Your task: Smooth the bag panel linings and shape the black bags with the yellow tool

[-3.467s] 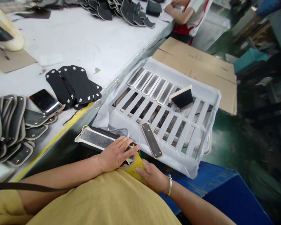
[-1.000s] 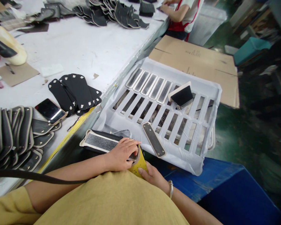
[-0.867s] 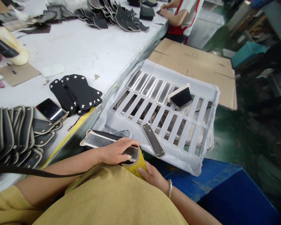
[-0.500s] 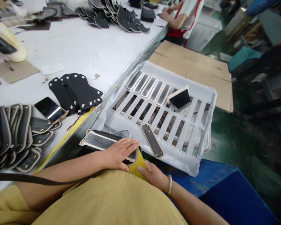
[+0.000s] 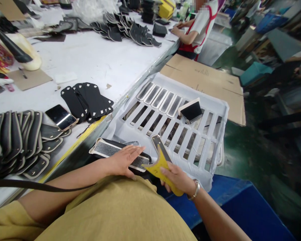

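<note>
My left hand point(image 5: 122, 161) lies on a long dark panel point(image 5: 105, 149) with a pale border, fingers stretched out and pressing its face near the right end. The panel rests in front of my body and its right end reaches past my fingers. Wrapped in my right hand point(image 5: 179, 179) is a flat yellow tool point(image 5: 158, 166) with a curved notch at its tip. That notch points left, close to the panel's right end. Behind the tool, a narrow dark strip with small metal studs point(image 5: 156, 141) lies on a white slotted tray point(image 5: 222, 115), partly covered.
Pale-edged strips point(image 5: 160, 97) line the tray's far row, beside a tilted black piece point(image 5: 192, 110). On the white table lie a phone point(image 5: 61, 117), black tabs point(image 5: 90, 98) and a fanned stack of panels point(image 5: 27, 134). Cardboard point(image 5: 205, 83) sits behind; a co-worker point(image 5: 198, 31) stands beyond.
My right hand has drawn the yellow tool away to the right from the panel's end, baring that end. My left hand stays on the panel. The view has tilted up slightly.
</note>
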Tool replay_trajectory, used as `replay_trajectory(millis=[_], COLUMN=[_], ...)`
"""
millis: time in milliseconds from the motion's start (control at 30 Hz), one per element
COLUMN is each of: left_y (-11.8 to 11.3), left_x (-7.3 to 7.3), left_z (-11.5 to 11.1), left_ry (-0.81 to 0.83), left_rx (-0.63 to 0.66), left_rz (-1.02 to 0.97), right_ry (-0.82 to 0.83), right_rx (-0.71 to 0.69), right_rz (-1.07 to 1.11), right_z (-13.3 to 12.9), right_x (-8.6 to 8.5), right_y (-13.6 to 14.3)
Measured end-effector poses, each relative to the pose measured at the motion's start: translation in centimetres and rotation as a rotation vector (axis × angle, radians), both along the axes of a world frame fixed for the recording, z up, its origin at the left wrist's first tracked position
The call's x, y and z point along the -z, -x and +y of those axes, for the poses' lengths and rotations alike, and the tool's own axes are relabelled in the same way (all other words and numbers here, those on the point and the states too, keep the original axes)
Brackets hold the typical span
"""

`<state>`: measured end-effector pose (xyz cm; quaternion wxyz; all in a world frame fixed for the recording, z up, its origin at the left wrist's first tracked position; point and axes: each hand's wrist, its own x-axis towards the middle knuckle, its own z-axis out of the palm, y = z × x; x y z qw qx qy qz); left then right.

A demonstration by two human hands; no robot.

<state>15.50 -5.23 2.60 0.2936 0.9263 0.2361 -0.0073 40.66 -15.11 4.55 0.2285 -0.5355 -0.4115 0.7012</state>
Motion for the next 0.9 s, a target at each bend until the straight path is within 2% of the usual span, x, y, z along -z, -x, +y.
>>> replay_trajectory(millis=[67, 133, 233, 300, 467, 633, 733, 900], left_y=[0.1, -0.3, -1.4, -2.0, -2.0, -1.7, -1.7, -1.7], left_x=[0.2, 0.6, 1.0, 1.2, 1.2, 1.3, 1.4, 1.5], left_z=[-0.1, -0.5, -1.2, -1.6, -2.0, -2.1, -2.1, -1.9], left_ry=[-0.051, -0.118, -0.207, -0.242, -0.283, -0.307, -0.301, -0.279], left_rx=[-0.028, -0.041, -0.046, -0.071, -0.094, -0.086, -0.086, -0.098], left_rz=[0.049, 0.085, 0.09, 0.074, 0.025, -0.006, -0.013, -0.016], right_ry=[-0.104, -0.2, -0.281, -0.296, -0.306, -0.265, -0.332, -0.375], right_rx=[0.194, 0.418, 0.718, 0.839, 1.026, 1.138, 1.199, 1.23], right_rz=[-0.002, 0.039, 0.167, 0.291, 0.558, 0.644, 0.58, 0.324], right_z=[-0.6, -1.3, -2.0, -2.2, -1.7, 0.1, 1.5, 3.2], right_x=[-1.0, -1.3, -0.6, 0.0, 0.3, 0.6, 1.4, 2.8], right_y=[-1.1, -1.3, 0.4, 2.2, 5.1, 7.0, 8.6, 10.2])
